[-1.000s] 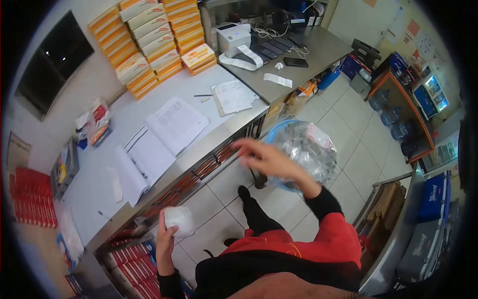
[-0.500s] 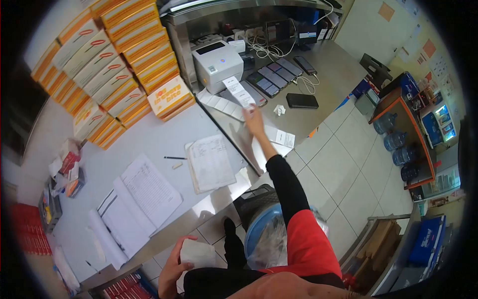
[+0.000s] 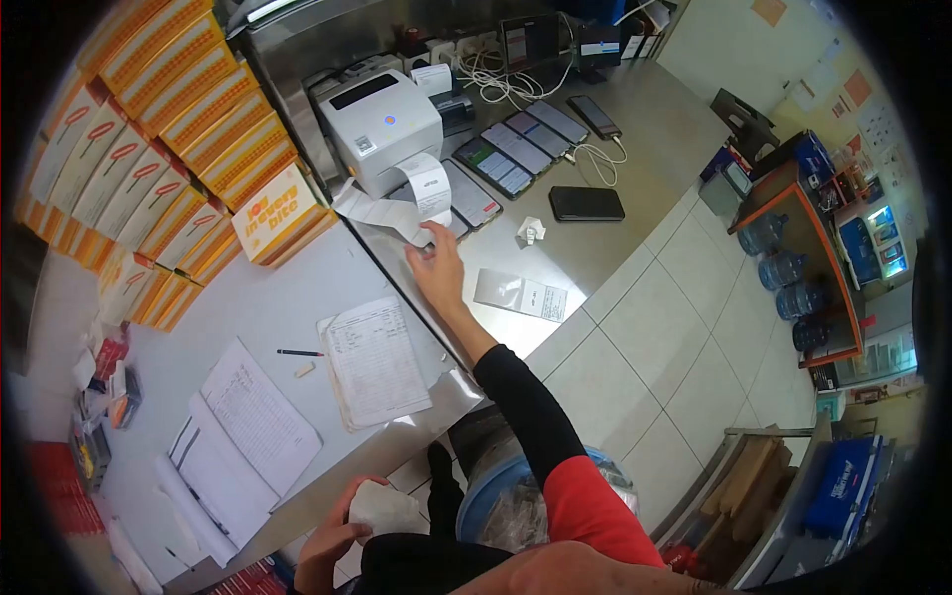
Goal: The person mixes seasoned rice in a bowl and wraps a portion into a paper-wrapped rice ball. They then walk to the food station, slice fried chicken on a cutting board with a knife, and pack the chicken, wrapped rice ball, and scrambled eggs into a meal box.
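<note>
A white label printer [image 3: 382, 129] stands on the metal counter with a printed label strip [image 3: 428, 188] curling out of its front. My right hand [image 3: 436, 266] has its thumb and fingers closed at the lower end of that strip. Beside it, a band of blank white labels [image 3: 377, 213] lies folded in front of the printer. Low in the view, my left hand [image 3: 332, 535] is closed around a white, blocky paper bundle [image 3: 385, 508], held over the table's near edge. Another printed label [image 3: 540, 297], partly in a clear sleeve, lies on the counter right of my right hand.
Several phones [image 3: 506, 159] and a black phone [image 3: 587, 204] lie behind a crumpled paper [image 3: 531, 232]. Yellow boxes [image 3: 283, 215] are stacked at left. An open notebook [image 3: 375, 362] and ledger [image 3: 253, 421] lie on the white table; a blue bin [image 3: 486, 486] stands below.
The view has shifted, with the printer and counter appearing further left. The label strip, fairly straight before, now bows upward beside my right hand. My left hand still holds the white bundle.
</note>
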Available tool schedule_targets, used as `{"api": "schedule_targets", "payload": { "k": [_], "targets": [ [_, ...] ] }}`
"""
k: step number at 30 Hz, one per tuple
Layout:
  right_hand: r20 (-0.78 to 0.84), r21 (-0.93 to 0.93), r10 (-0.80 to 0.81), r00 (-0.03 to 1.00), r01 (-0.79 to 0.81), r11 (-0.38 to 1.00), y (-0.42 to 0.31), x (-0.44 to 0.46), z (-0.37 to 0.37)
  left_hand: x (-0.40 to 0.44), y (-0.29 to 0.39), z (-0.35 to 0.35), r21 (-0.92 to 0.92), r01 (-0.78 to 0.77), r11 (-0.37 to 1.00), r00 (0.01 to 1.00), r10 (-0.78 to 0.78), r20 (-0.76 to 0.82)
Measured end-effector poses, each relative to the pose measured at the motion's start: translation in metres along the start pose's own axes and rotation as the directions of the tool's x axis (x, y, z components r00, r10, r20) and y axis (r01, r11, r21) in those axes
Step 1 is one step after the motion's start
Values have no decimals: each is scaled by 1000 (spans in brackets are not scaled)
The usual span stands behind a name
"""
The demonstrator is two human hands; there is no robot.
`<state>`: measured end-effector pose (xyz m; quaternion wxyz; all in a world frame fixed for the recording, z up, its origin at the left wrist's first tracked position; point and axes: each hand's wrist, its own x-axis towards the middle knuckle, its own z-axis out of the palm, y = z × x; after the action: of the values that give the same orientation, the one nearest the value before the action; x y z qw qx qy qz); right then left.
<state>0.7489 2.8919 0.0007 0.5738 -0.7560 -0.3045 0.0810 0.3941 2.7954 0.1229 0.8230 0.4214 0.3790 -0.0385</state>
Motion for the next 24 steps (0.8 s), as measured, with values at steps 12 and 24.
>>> {"api": "schedule_targets", "payload": {
  "k": [12, 24],
  "targets": [
    [-413, 179, -47, 910, 132, 975, 27, 30, -6, 10, 7, 10, -33, 29, 999, 999, -30, -36],
    [-161, -345, -144, 977, 81, 935, 104, 62, -56, -1, 0, 6, -152, -25, 988, 998, 15, -64]
  ]
}}
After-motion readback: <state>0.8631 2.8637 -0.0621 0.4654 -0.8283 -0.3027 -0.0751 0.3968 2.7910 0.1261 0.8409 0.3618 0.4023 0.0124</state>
